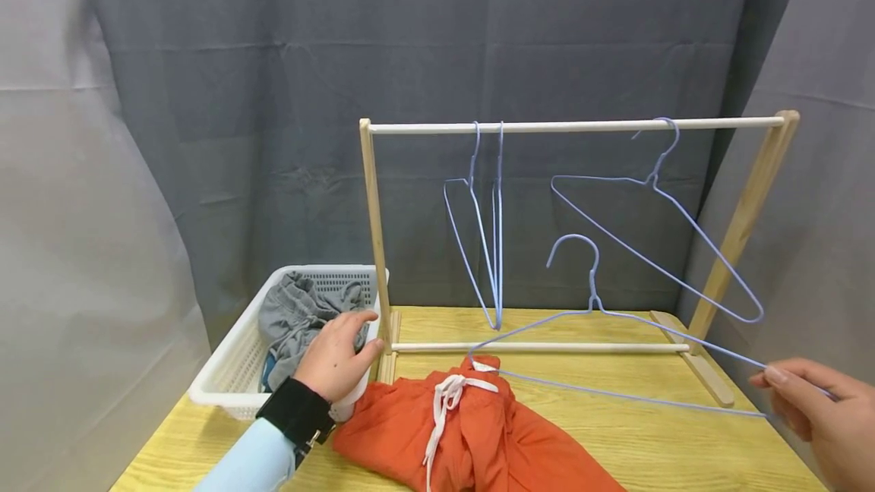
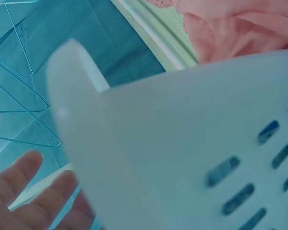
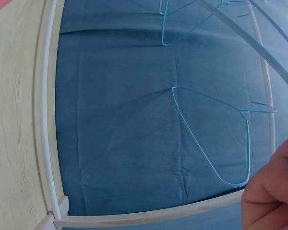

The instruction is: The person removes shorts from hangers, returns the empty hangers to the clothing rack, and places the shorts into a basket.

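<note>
My right hand (image 1: 820, 408) pinches one end of a light-blue wire hanger (image 1: 591, 302), whose hook points up in the head view. The hanger's other end lies by the waistband of orange pants (image 1: 472, 424) with a white drawstring; I cannot tell whether it is inside the waistband. My left hand (image 1: 342, 355) holds nothing, its fingers relaxed above the near right rim of a white basket (image 1: 219, 393). Grey clothing (image 1: 301, 317) lies in that basket. In the left wrist view the basket wall (image 2: 149, 124) covers much of the scene.
A rack with a white top rail (image 1: 574, 127) and wooden posts stands behind the pants. Two hangers (image 1: 485, 241) hang near its left side, another hanger (image 1: 656, 181) at its right. Grey cloth (image 1: 287, 97) surrounds the yellow wooden table (image 1: 724, 446).
</note>
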The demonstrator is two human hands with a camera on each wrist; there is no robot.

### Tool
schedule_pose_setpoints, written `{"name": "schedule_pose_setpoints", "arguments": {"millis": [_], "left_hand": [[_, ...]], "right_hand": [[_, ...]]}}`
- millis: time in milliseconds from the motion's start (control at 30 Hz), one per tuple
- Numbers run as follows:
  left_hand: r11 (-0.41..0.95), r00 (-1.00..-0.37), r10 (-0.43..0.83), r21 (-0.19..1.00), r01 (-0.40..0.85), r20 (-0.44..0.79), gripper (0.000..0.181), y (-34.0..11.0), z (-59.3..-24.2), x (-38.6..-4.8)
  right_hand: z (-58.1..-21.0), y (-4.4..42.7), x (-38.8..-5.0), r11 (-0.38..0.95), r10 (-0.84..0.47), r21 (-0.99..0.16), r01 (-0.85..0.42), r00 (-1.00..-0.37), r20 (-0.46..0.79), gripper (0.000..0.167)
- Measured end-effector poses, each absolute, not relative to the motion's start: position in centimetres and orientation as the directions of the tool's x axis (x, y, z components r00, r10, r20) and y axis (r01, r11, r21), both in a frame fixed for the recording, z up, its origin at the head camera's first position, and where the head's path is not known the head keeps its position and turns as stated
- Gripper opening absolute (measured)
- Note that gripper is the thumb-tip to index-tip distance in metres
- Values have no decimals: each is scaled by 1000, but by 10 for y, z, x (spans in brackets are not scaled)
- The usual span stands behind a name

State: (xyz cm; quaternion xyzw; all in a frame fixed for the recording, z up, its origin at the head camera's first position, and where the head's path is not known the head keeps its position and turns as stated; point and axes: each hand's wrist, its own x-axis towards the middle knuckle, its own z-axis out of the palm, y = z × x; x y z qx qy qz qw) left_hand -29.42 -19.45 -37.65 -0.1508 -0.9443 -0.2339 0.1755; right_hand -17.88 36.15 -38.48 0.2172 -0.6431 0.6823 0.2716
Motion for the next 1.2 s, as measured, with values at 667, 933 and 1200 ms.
{"name": "schedule_pose_setpoints", "arguments": {"millis": [667, 933, 1200], "left_hand": [[845, -891, 219, 379, 378, 399, 45, -195, -371, -293], [845, -892, 217, 381, 375, 397, 45, -197, -374, -291], [849, -895, 212, 380, 367, 392, 44, -195, -377, -289]], "right_hand": [[-392, 376, -189, -445, 32, -595, -669, -676, 736, 60], [-382, 363, -190, -400, 195, -563, -723, -668, 718, 53], [-358, 339, -200, -287, 334, -587, -757, -653, 680, 32]]}}
